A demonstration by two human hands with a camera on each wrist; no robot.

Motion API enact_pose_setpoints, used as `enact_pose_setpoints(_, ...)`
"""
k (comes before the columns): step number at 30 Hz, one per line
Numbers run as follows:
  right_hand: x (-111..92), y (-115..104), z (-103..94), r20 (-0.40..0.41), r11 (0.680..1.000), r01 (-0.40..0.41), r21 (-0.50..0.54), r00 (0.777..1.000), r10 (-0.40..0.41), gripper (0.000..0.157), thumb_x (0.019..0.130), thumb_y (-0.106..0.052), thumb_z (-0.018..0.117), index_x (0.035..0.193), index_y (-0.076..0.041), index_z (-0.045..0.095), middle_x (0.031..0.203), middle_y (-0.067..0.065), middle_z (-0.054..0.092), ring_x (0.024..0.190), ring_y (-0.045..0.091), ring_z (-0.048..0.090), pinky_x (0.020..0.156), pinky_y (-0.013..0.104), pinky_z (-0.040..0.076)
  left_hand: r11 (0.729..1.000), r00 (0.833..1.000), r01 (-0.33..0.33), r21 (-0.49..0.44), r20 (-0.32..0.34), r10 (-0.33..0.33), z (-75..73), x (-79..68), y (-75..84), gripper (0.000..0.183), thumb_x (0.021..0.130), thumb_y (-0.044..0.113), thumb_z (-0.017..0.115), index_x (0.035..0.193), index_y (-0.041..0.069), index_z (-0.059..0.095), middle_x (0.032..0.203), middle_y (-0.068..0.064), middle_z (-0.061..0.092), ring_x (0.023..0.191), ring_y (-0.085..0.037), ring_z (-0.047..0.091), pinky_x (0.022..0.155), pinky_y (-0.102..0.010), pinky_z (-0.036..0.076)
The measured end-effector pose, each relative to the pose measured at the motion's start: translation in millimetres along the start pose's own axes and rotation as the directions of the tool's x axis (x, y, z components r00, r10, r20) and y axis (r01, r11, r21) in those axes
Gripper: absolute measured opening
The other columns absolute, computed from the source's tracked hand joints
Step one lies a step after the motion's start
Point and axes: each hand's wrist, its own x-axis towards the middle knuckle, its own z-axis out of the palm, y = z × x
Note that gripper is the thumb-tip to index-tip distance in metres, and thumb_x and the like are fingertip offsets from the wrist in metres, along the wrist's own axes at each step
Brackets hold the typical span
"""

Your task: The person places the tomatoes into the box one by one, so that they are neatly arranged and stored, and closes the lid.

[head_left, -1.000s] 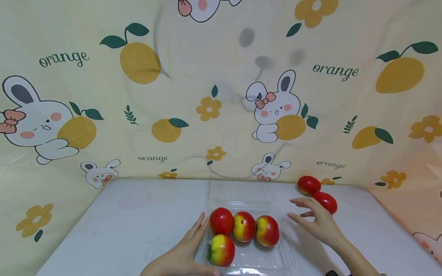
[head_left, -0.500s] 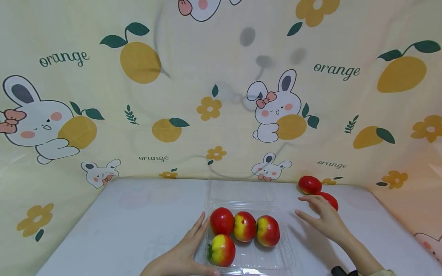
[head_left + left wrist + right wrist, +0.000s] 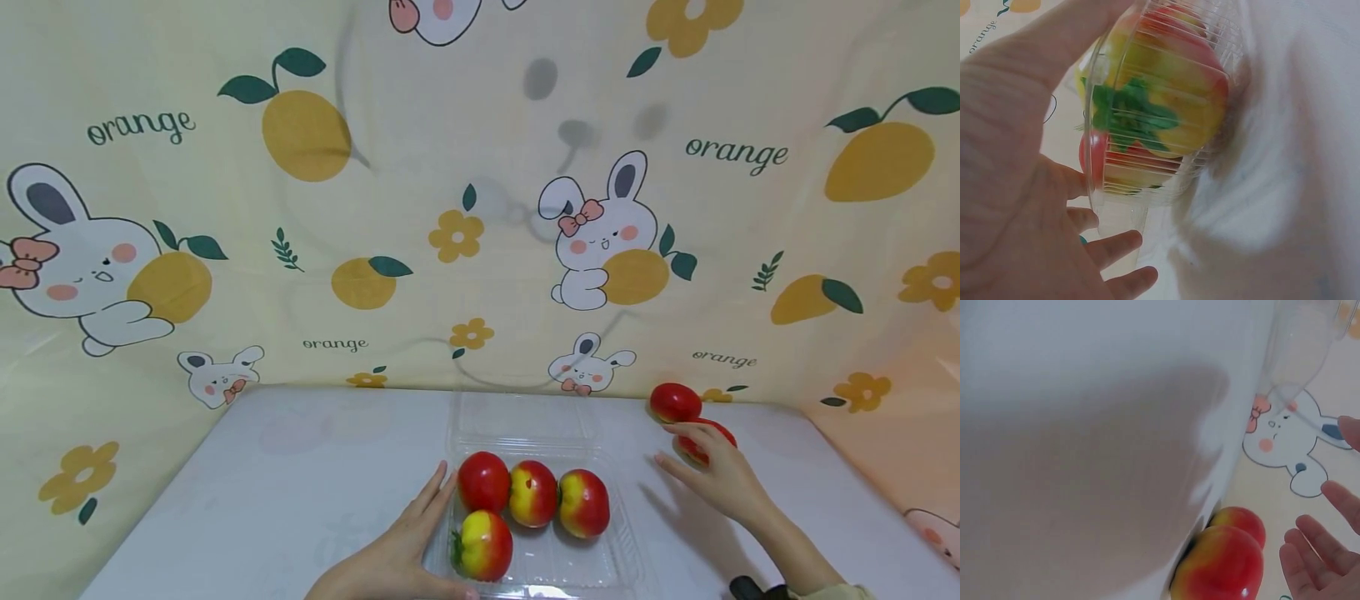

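While right hand (image 3: pixel 722 477) flanks fruit (image 3: pixel 1222 565), container edge (image 3: pixel 628 537) apart.

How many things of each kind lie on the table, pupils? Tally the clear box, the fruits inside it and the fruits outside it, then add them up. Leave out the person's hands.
Clear box: 1
Fruits inside it: 4
Fruits outside it: 2
Total: 7
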Motion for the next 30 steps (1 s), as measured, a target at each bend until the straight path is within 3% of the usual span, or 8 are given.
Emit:
enact_pose_setpoints(5,2.2,6.7,-1.9,0.006,1.000,-0.004,-0.023,1.000,0.004,0.056,0.082,-0.031,0.076,0.123,0.002,0.059,0.125,0.028,0.051,0.113,0.044,0.045,0.087,0.066,0.046,1.000,1.000,0.015,-0.005,0.002,-0.015,-0.1,0.7,-0.3,0.113,0.071,0.052,0.077,0.156,0.025,0.007,0.162,-0.007,-0.007,0.143,-0.043,0.015,0.093,-0.072,0.038)
enact_pose_setpoints(9,3.8,12.1,-2.7,0.019,0.999,-0.029,-0.044,0.999,0.030,0.057,0.082,-0.030,0.075,0.126,0.001,0.057,0.128,0.030,0.047,0.114,0.047,0.041,0.084,0.067,0.047,1.000,1.000,-0.012,0.007,-0.002,0.012,-0.1,-0.8,-1.5,0.114,0.071,0.052,0.077,0.156,0.023,0.006,0.162,-0.009,-0.008,0.143,-0.044,0.014,0.095,-0.073,0.036)
enact_pose_setpoints(16,8.8,26.9,-1.3,-0.013,0.995,-0.030,-0.093,0.999,0.029,0.057,0.081,-0.028,0.076,0.125,0.002,0.057,0.130,0.034,0.043,0.118,0.052,0.032,0.084,0.072,0.028,0.999,0.999,-0.041,0.024,-0.007,0.041,0.2,-1.8,-2.9,0.114,0.072,0.053,0.076,0.156,0.019,0.007,0.162,-0.010,-0.009,0.143,-0.044,0.014,0.096,-0.074,0.034)
enact_pose_setpoints(30,14.8,39.5,-6.9,0.077,0.988,-0.109,-0.112,0.990,0.118,0.069,0.081,-0.033,0.074,0.133,0.004,0.047,0.135,0.040,0.032,0.118,0.057,0.027,0.083,0.075,0.032,1.000,1.000,0.011,-0.012,0.004,-0.011,-0.1,0.8,-1.3,0.112,0.072,0.051,0.077,0.156,0.025,0.006,0.162,-0.006,-0.008,0.143,-0.042,0.015,0.094,-0.072,0.038)
